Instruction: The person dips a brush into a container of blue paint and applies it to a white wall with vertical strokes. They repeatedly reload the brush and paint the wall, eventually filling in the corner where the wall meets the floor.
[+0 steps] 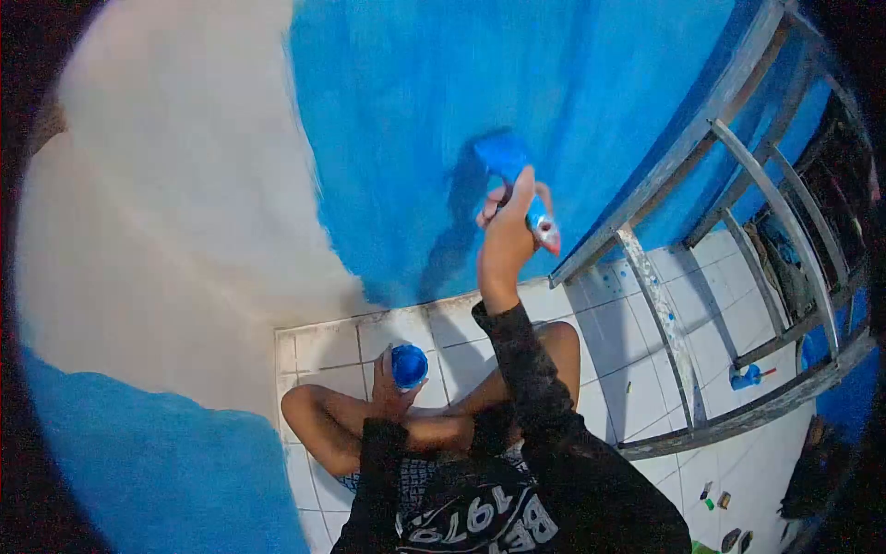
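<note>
My right hand [512, 226] is wrapped round the handle of a paintbrush [503, 155], raised in front of the wall. Blue paint covers the bristles, which overlap the blue-painted part of the wall [397, 120]; the handle's end points down toward me. Low over my crossed legs, my left hand [389, 392] is closed round a small cup of blue paint [409, 367], its mouth facing up. To the left of the blue area, the wall is whitish [185, 166], with an uneven edge between the two colours.
A paint-spotted ladder [660, 323] stands on the right. Behind its rails, a blue-stained container [744, 377] with a red-handled tool sits on the white tile floor [609, 369]. Small items lie at lower right. Another blue patch [157, 462] covers the left wall's lower part.
</note>
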A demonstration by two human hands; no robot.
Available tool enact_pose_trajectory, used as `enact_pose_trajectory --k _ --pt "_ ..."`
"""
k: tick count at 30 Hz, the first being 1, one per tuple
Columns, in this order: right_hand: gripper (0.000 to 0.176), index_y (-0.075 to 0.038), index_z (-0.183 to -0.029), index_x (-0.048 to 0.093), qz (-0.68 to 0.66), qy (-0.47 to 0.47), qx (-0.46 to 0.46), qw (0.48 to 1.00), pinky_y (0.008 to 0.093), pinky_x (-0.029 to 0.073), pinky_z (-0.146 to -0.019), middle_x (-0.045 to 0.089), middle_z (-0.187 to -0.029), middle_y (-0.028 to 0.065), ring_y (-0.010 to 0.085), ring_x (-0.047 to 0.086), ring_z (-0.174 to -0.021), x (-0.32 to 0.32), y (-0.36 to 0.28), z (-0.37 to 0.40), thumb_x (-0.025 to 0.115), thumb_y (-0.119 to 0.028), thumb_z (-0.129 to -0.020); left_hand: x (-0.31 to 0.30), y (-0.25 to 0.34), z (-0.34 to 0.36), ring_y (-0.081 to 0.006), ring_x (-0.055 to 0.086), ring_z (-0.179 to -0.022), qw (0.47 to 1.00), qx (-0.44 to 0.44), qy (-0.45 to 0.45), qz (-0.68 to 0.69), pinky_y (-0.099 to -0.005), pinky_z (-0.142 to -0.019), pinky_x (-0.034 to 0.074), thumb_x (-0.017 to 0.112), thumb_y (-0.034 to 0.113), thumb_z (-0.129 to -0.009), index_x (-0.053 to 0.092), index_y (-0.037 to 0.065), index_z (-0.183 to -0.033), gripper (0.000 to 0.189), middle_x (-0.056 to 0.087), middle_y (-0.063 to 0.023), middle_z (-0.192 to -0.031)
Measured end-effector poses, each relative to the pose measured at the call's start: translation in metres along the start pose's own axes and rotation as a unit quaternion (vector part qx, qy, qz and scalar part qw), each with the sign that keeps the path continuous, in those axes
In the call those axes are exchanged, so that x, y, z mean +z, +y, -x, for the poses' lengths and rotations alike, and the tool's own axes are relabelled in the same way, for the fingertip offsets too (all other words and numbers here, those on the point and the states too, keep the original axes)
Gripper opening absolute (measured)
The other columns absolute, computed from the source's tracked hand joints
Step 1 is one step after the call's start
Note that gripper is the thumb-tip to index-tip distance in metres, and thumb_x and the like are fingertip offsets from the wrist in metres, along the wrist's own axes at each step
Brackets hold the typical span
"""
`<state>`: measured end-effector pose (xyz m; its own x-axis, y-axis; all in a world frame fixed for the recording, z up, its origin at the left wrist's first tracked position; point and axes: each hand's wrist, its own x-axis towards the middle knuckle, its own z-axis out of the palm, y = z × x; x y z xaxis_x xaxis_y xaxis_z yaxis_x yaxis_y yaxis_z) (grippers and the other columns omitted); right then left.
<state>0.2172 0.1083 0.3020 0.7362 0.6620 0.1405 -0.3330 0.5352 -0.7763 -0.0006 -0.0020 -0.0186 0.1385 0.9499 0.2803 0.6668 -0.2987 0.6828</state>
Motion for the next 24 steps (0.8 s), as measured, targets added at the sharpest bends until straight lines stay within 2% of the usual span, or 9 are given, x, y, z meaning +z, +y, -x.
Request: enact_pose_trajectory --k 1,5,8,10,13,15,18,19,24 --pt "0.030 -0.013 -0.089 0.047 0.008 -0.025 -0.041 0.999 0.0219 0.036 -0.047 0.051 -0.065 0.0002 0.0064 0.048 -0.054 0.008 -0.010 -0.003 0.055 -0.039 -0.101 0.002 -0.002 -0.001 -0.0438 0.049 -0.121 1.000 0.002 0.010 0.006 -0.0497 -0.102 0.045 0.090 0.031 -0.066 0.028 -0.001 -0.147 0.106 0.045 -0.0260 -0.132" --pt "0.032 -0.011 -0.089 0.046 -0.032 -0.042 -0.062 0.997 0.0224 0.037 -0.048 0.053 -0.067 0.0013 0.0068 0.048 -0.054 0.017 -0.020 0.001 0.054 -0.040 -0.102 -0.008 0.015 -0.005 -0.0439 0.049 -0.120 1.000 -0.028 -0.002 0.011 -0.0502 -0.102 0.045 0.090 0.031 -0.066 0.029 -0.001 -0.146 0.106 0.045 -0.0262 -0.132" --pt "0.032 -0.011 -0.090 0.045 -0.004 -0.042 -0.035 0.999 0.0228 0.038 -0.049 0.054 -0.069 0.0013 0.0073 0.046 -0.054 -0.033 0.046 0.006 0.054 -0.040 -0.102 0.017 -0.026 0.002 -0.0438 0.049 -0.120 0.996 -0.006 0.004 0.085 -0.0498 -0.102 0.045 0.090 0.031 -0.065 0.029 -0.001 -0.147 0.107 0.045 -0.0263 -0.132" --pt "0.032 -0.011 -0.090 0.045 0.032 0.005 0.025 0.999 0.0227 0.037 -0.049 0.053 -0.070 0.0015 0.0081 0.045 -0.053 -0.072 0.094 0.019 0.051 -0.040 -0.103 0.007 -0.008 0.000 -0.0434 0.049 -0.120 0.998 0.008 0.015 0.060 -0.0495 -0.102 0.045 0.090 0.031 -0.065 0.029 -0.001 -0.147 0.107 0.046 -0.0258 -0.131" --pt "0.031 -0.012 -0.090 0.047 0.141 0.013 -0.021 0.990 0.0225 0.036 -0.049 0.051 -0.068 0.0003 0.0084 0.043 -0.052 -0.136 0.171 0.034 0.049 -0.040 -0.104 0.025 -0.040 0.003 -0.0424 0.050 -0.120 0.999 -0.008 -0.013 0.035 -0.0487 -0.102 0.046 0.091 0.031 -0.064 0.030 -0.001 -0.147 0.108 0.047 -0.0248 -0.131" --pt "0.029 -0.011 -0.090 0.049 0.099 0.014 0.074 0.992 0.0229 0.036 -0.046 0.050 -0.065 -0.0006 0.0084 0.044 -0.050 -0.171 0.198 0.039 0.050 -0.038 -0.104 0.024 -0.039 0.004 -0.0418 0.050 -0.120 0.997 -0.035 -0.049 0.037 -0.0481 -0.102 0.046 0.091 0.031 -0.064 0.030 -0.001 -0.147 0.108 0.047 -0.0243 -0.131" --pt "0.029 -0.011 -0.088 0.050 0.133 0.074 0.080 0.985 0.0237 0.035 -0.044 0.050 -0.062 -0.0014 0.0080 0.044 -0.048 -0.173 0.200 0.043 0.052 -0.036 -0.103 -0.007 0.019 -0.005 -0.0410 0.051 -0.121 1.000 -0.025 0.002 -0.003 -0.0474 -0.101 0.047 0.091 0.031 -0.064 0.031 0.000 -0.147 0.108 0.047 -0.0238 -0.132" --pt "0.029 -0.011 -0.088 0.050 0.107 0.102 0.131 0.980 0.0239 0.033 -0.042 0.050 -0.061 -0.0010 0.0081 0.044 -0.047 -0.145 0.161 0.052 0.052 -0.036 -0.103 -0.009 0.020 -0.005 -0.0411 0.051 -0.121 1.000 -0.020 0.004 -0.013 -0.0471 -0.101 0.047 0.091 0.031 -0.064 0.031 -0.001 -0.147 0.107 0.047 -0.0242 -0.132" --pt "0.030 -0.010 -0.089 0.051 0.000 0.013 0.106 0.994 0.0240 0.033 -0.042 0.049 -0.056 0.0002 0.0085 0.044 -0.045 -0.043 0.075 0.042 0.051 -0.037 -0.103 -0.008 0.022 -0.002 -0.0425 0.051 -0.120 1.000 0.005 0.009 0.009 -0.0468 -0.101 0.047 0.091 0.033 -0.064 0.030 -0.002 -0.147 0.108 0.046 -0.0255 -0.132"
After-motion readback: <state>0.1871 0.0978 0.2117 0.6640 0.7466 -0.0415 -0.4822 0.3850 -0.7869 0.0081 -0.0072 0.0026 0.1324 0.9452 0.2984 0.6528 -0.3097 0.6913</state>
